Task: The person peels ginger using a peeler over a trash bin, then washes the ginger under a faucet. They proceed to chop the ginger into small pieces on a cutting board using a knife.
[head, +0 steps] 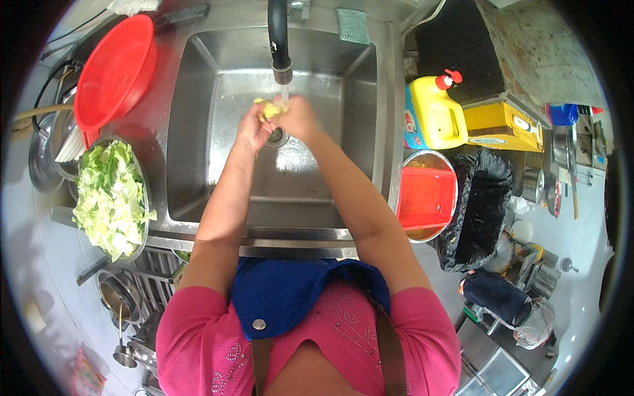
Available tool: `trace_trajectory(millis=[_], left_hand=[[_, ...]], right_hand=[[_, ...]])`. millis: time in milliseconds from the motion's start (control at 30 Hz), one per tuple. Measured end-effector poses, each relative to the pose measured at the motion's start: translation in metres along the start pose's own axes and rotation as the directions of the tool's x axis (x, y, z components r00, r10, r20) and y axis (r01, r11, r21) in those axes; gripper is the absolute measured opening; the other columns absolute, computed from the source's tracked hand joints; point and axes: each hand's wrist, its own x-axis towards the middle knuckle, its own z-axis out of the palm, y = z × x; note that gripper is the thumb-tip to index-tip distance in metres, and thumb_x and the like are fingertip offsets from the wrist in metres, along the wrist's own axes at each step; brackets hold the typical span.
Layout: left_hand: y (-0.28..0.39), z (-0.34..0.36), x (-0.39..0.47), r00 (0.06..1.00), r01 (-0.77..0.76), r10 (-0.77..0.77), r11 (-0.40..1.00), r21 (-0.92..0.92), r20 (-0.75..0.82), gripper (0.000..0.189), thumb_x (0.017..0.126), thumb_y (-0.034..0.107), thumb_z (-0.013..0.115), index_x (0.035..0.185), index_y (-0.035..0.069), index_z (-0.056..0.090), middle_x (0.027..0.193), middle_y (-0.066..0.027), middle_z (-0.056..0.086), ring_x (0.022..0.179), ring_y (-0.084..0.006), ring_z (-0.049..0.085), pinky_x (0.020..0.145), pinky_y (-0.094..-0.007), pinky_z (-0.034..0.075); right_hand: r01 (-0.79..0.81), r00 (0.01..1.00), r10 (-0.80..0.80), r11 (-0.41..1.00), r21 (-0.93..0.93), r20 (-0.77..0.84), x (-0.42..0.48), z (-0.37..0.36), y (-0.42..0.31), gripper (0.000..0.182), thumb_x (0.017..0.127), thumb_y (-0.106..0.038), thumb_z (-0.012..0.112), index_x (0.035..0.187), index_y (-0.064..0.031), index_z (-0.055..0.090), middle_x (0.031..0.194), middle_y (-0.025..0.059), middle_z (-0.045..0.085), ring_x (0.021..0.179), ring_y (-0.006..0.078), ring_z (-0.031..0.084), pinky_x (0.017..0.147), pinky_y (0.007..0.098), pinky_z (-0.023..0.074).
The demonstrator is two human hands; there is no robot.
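Observation:
Under the stream from the black faucet (280, 44), a small lumpy yellow piece (270, 110), possibly ginger, is held over the steel sink basin (297, 178). My left hand (253, 129) grips it from the left, fingers and thumb around its lower side. Blurred by motion, my right hand (300, 118) closes over the right end, and its fingers hide part of the piece. Water runs down beside the right fingers. The round drain (277, 137) shows partly just below both hands.
Left of the basin are a red plastic colander (116, 74) and a bowl of cut lettuce (114, 198). On the right stand a yellow detergent jug (438, 114), a red basket (427, 197) over a metal pot, and a black-lined bin (478, 213). Another person (510, 302) is farther off.

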Motion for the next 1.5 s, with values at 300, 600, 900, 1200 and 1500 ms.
trace_trajectory(millis=[300, 600, 900, 1200, 1500], left_hand=[[0.013, 0.042, -0.060, 0.984, -0.174, 0.175, 0.875, 0.452, 0.040, 0.022, 0.078, 0.005, 0.067, 0.097, 0.006, 0.057, 0.078, -0.0045, 0.063, 0.060, -0.0117, 0.060, 0.047, -0.0233, 0.048], [-0.005, 0.016, -0.029, 0.984, -0.177, 0.135, 0.858, 0.482, 0.120, 0.036, 0.086, 0.023, 0.059, 0.115, 0.003, 0.053, 0.108, -0.0071, 0.059, 0.096, -0.0161, 0.059, 0.077, -0.0298, 0.050], [0.016, 0.003, 0.008, 0.976, -0.068, 0.022, 0.976, 0.205, 0.218, 0.044, 0.091, 0.034, 0.049, 0.123, 0.005, 0.047, 0.122, -0.0096, 0.052, 0.109, -0.0235, 0.051, 0.094, -0.0384, 0.041], [-0.040, 0.075, 0.002, 0.909, 0.124, -0.100, 0.992, -0.035, 0.404, 0.046, 0.095, 0.033, 0.033, 0.137, 0.014, 0.031, 0.144, -0.0093, 0.027, 0.133, -0.0278, 0.023, 0.107, -0.0502, 0.019], [-0.041, 0.115, -0.023, 0.996, 0.083, -0.086, 0.991, 0.103, 0.033, 0.024, 0.087, 0.014, 0.058, 0.107, 0.001, 0.052, 0.099, -0.0096, 0.060, 0.088, -0.0219, 0.061, 0.071, -0.0342, 0.052]], right_hand=[[-0.400, 0.787, 0.542, 0.087, 0.912, 0.294, 0.022, 0.010, -0.001, 0.024, 0.081, -0.025, 0.070, 0.081, -0.0098, 0.052, 0.074, 0.0045, 0.057, 0.059, 0.0183, 0.055, 0.048, 0.0380, 0.0465], [-0.245, 0.922, 0.387, 0.632, 0.735, -0.026, 0.030, 0.037, -0.012, 0.031, 0.082, -0.028, 0.061, 0.101, -0.0048, 0.056, 0.099, 0.0158, 0.057, 0.091, 0.0287, 0.055, 0.076, 0.0386, 0.0443], [-0.108, 0.969, 0.183, 0.920, 0.378, -0.168, 0.015, 0.032, -0.028, 0.042, 0.088, -0.033, 0.048, 0.124, -0.0116, 0.049, 0.126, 0.0193, 0.045, 0.121, 0.0325, 0.040, 0.101, 0.0457, 0.0284], [-0.467, 0.842, 0.313, 0.831, -0.302, -0.439, -0.005, 0.001, -0.036, 0.048, 0.089, -0.032, 0.042, 0.131, -0.0099, 0.044, 0.141, 0.0190, 0.032, 0.127, 0.0382, 0.033, 0.101, 0.0598, 0.0201], [-0.372, 0.863, 0.337, 0.928, -0.022, -0.375, -0.018, -0.054, -0.046, 0.064, 0.090, -0.052, 0.037, 0.135, -0.0062, 0.035, 0.146, 0.0187, 0.021, 0.129, 0.0418, 0.026, 0.104, 0.0506, 0.0248]])
